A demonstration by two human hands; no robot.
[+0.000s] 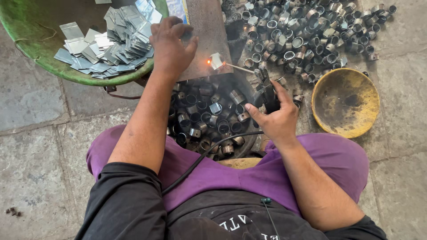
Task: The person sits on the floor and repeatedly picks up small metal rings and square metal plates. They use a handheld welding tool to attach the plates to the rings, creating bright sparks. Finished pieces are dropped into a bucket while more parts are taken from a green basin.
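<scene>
An electrode holder (267, 91) is gripped in the closed right hand (276, 116), its black cable (202, 158) trailing back across the purple-clad lap. From the holder a thin welding rod (239, 67) is pointed up and to the left, its long axis running diagonally away from the hand toward a small bent metal piece (216, 60). The piece is set at the right edge of a rusty steel plate (202, 31), where an orange spark is seen beside it. The left hand (170, 44) is laid palm down on the plate, fingers curled; whether anything is held under it cannot be told. A green tub (26, 26) of flat metal blanks (111, 49) is seen at the plate's left edge. Below the plate, a dark pan of finished rings (209, 118) is placed. A heap of rings (307, 31) and a yellow bowl (345, 103) lie on the stone floor to the right.
</scene>
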